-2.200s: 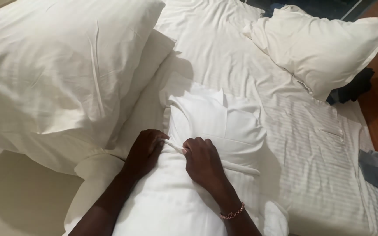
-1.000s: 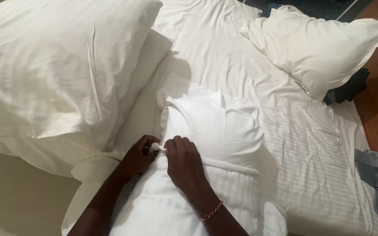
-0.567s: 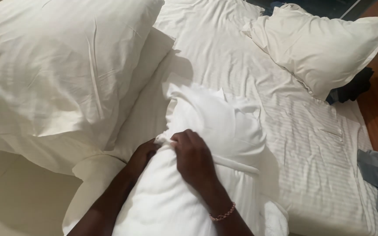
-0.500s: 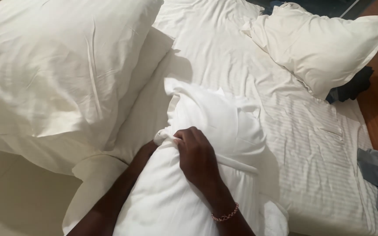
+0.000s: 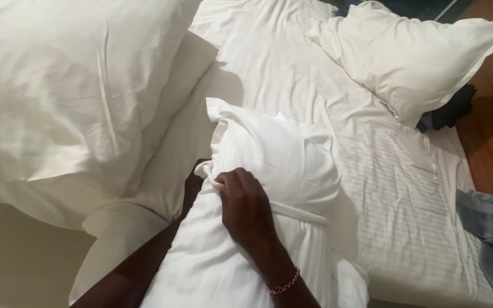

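Your right hand (image 5: 246, 208) was clamped on a bunched fold of the white pillowcase (image 5: 212, 171) over the pillow (image 5: 281, 165), which lay mid-bed toward the near edge; your left hand (image 5: 192, 185) was mostly buried under that pillow, so I couldn't tell its grip. Risk as I judged it: that small pinch of fabric could slip, or the case could stay twisted. The big pillow (image 5: 58, 97) at the left edge crowded that side.
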